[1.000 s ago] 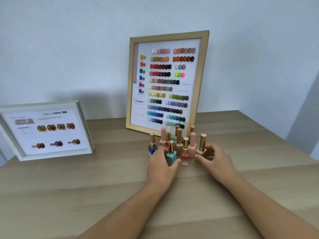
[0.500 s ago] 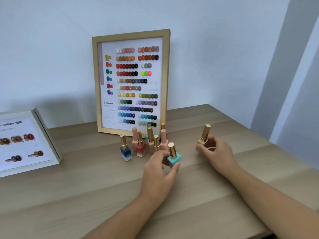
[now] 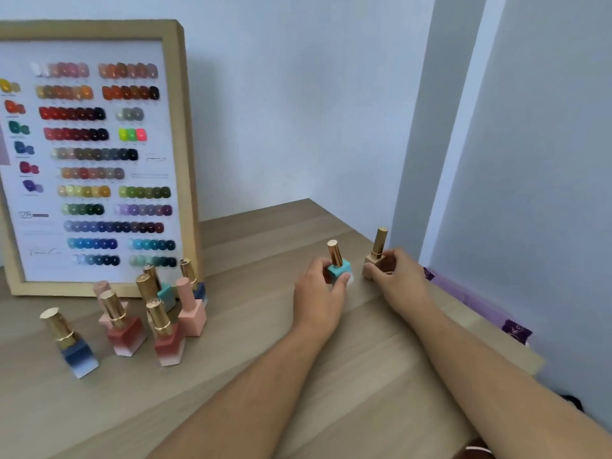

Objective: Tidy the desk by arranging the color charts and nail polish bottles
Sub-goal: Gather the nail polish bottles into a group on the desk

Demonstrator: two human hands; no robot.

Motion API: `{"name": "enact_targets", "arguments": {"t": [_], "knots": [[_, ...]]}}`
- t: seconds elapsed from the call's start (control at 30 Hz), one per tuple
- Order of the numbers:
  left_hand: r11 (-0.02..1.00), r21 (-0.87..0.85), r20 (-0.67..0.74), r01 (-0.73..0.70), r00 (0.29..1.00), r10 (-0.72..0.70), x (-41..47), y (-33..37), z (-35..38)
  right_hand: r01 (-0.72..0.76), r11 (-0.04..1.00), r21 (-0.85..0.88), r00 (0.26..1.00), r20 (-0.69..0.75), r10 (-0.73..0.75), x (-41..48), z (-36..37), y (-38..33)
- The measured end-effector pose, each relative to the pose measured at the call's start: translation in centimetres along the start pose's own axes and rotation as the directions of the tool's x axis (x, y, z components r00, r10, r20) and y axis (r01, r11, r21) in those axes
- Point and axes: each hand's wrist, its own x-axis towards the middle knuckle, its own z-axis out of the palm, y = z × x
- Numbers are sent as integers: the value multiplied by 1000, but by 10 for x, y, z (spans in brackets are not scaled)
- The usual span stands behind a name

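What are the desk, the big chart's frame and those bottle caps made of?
Desk: probably wood or laminate, matte; pale grain lines show. Chart frame: light wood or imitation, matte. Bottle caps: gold, shiny with bright highlights; metal or metallised plastic, I cannot tell which.

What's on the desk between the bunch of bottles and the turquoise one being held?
Nothing: bare desk separates the bunch from the turquoise bottle, per the head view.

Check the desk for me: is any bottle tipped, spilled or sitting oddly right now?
Nothing stands out. No spill on the desk. The bottle cluster by the color chart is upright and capped. The left hand holds the teal bottle, the right hand the beige bottle, both upright.
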Motion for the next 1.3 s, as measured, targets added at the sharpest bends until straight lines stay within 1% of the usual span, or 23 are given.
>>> {"name": "enact_targets", "arguments": {"t": [0.17, 0.37, 0.5, 0.57, 0.6, 0.63, 0.67, 0.7, 0.73, 0.77, 0.8, 0.83, 0.9, 0.97, 1.07, 1.13, 1.17, 1.2, 1.3], "knots": [[999, 32, -5, 10, 1000, -10, 28, -6, 21, 3, 1000, 22, 1000, 2, -3, 15, 5, 5], [996, 89, 12, 18, 1000, -19, 41, -11, 29, 25, 999, -22, 1000, 8, -25, 18, 7, 8], [997, 68, 31, 32, 999, -34, 39, -9, 24, -2, 1000, -1, 1000, 25, 2, 15, 4, 4], [998, 44, 42, 55, 997, -57, 31, -6, 18, -10, 998, 56, 1000, -18, 11, 8, 1, 1], [998, 33, 35, 62, 997, -63, 25, -5, 12, 2, 996, 84, 997, -78, 5, 2, -3, -1], [998, 26, 24, 60, 998, -60, 18, -5, 4, 36, 995, 93, 987, -158, -20, -6, -5, -4], [999, 28, 20, 42, 999, -43, 9, -6, -7, 105, 992, 67, 967, -240, -86, -15, -8, -8], [999, 42, 29, 10, 1000, -11, -1, -6, -18, 204, 979, 5, 936, -296, -193, -25, -10, -11], [997, 66, 44, -31, 999, 28, -12, -8, -32, 315, 947, -66, 900, -296, -320, -37, -9, -18], [992, 93, 64, -79, 995, 74, -24, -10, -48, 424, 898, -120, 865, -238, -441, -49, -5, -26], [984, 121, 78, -129, 990, 120, -36, -13, -66, 522, 842, -138, 832, -137, -538, -61, 2, -35], [972, 149, 78, -181, 982, 171, -48, -16, -84, 596, 793, -126, 797, -27, -604, -72, 12, -44], [942, 212, 50, -262, 965, 257, -68, -22, -119, 656, 752, -67, 753, 130, -645, -90, 32, -61], [925, 269, -18, -268, 959, 284, -84, -30, -153, 646, 763, 25, 742, 214, -635, -101, 57, -78], [930, 320, -208, -181, 944, 256, -94, -44, -192, 581, 802, 142, 751, 287, -595, -108, 95, -97], [948, 312, -339, -66, 924, 176, -95, -54, -208, 521, 827, 210, 770, 303, -562, -108, 117, -107], [957, 289, -373, -11, 920, 124, -95, -57, -213, 495, 836, 236, 780, 304, -548, -108, 126, -111], [965, 258, -379, 35, 923, 68, -93, -60, -215, 473, 844, 253, 787, 310, -533, -107, 133, -113], [969, 203, -313, 144, 947, -75, -87, -66, -212, 407, 870, 278, 789, 372, -488, -104, 145, -117]]}}
